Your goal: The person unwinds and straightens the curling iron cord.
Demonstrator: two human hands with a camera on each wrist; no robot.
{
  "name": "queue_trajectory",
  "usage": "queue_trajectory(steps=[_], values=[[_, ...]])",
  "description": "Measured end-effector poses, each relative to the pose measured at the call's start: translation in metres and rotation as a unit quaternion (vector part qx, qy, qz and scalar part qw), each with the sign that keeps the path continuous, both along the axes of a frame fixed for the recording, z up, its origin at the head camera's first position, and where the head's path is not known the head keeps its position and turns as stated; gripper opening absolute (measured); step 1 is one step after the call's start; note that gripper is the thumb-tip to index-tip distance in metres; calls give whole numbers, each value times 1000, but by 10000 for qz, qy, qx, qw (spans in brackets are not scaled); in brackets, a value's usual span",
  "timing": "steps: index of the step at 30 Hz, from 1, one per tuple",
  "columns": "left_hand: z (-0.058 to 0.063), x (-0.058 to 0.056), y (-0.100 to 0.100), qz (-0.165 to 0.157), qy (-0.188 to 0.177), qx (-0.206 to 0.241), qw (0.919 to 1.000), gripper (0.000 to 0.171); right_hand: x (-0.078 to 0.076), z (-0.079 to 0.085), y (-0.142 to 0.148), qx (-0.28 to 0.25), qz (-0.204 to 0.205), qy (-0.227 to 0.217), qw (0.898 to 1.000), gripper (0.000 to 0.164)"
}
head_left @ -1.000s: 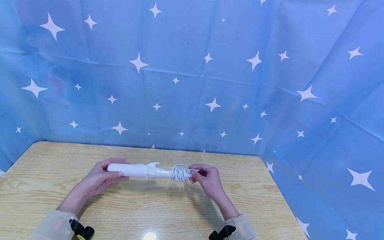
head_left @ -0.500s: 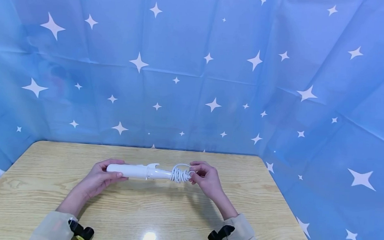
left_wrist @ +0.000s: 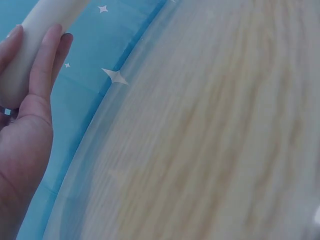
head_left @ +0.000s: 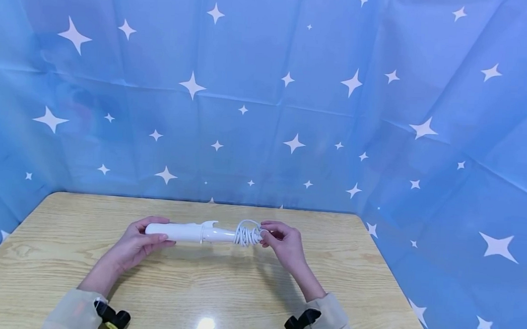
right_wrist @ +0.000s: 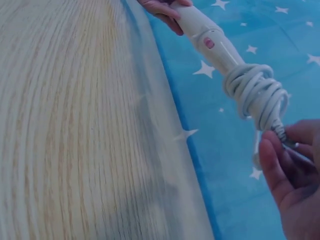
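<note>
A white curling iron point(head_left: 179, 232) is held level above the table, its thick barrel to the left and its narrower handle to the right. My left hand point(head_left: 136, 242) grips the barrel end, thumb in front and fingers behind; the left wrist view shows the barrel point(left_wrist: 30, 55) between thumb and fingers. Several turns of white power cord point(head_left: 246, 235) wrap the handle. At the handle's tip my right hand point(head_left: 288, 248) pinches the cord by its ribbed sleeve point(right_wrist: 278, 129). A pinkish-red button point(right_wrist: 209, 43) shows on the handle in the right wrist view. The plug cannot be seen.
Beneath both hands lies a wood-grain table point(head_left: 185, 289) with rounded far corners. A blue curtain with white stars point(head_left: 248, 109) hangs behind it and along its sides. Black wrist cameras point(head_left: 302, 323) are strapped over both sleeves.
A loop of cord has come loose from the coil and now arches above it, by my right fingers. The curling iron and my left hand have barely moved.
</note>
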State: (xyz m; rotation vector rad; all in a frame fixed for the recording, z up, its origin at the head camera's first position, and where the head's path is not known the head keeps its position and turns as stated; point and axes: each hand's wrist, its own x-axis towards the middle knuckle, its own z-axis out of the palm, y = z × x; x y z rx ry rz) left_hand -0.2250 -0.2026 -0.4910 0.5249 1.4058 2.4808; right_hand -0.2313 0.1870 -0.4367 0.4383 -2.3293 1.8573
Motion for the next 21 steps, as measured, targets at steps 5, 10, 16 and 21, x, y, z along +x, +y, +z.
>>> queue_trajectory(steps=[5, 10, 16, 21], values=[[1, 0, 0, -90, 75, 91, 9999, 43, -1, -1, 2, -120, 24, -21, 9999, 17], [-1, -1, -1, -110, 164, 183, 9996, 45, -1, -1, 5, -224, -92, -113, 9996, 21], [-1, 0, -1, -181, 301, 264, 9990, 47, -3, -1, 10, -205, -504, -273, 9981, 28], [0, 1, -1, -273, 385, 288, 9985, 47, -6, -4, 13, -268, -514, -359, 9977, 26]])
